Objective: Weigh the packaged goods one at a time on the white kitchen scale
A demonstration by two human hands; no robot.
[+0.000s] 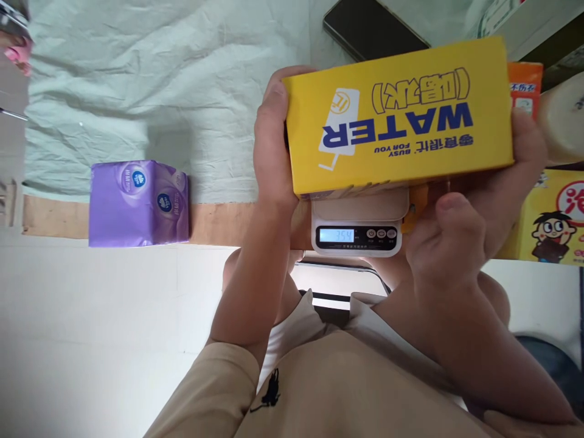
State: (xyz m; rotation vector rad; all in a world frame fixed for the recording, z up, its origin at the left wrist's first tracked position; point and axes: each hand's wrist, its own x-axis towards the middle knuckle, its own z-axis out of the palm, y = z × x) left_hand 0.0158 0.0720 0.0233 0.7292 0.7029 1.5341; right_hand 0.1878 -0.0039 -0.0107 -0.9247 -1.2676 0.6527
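Yellow WATER box (399,115) is held above the scale (358,220), left hand (274,143) and right hand (474,213) curled around opposite ends; I'd press evenly so neither end dips.

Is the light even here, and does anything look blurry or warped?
All in the head view: uneven; floor washed out at lower left, soft shadow on the cloth beyond the purple pack; yellow box sharp; right forearm seemingly stretched.
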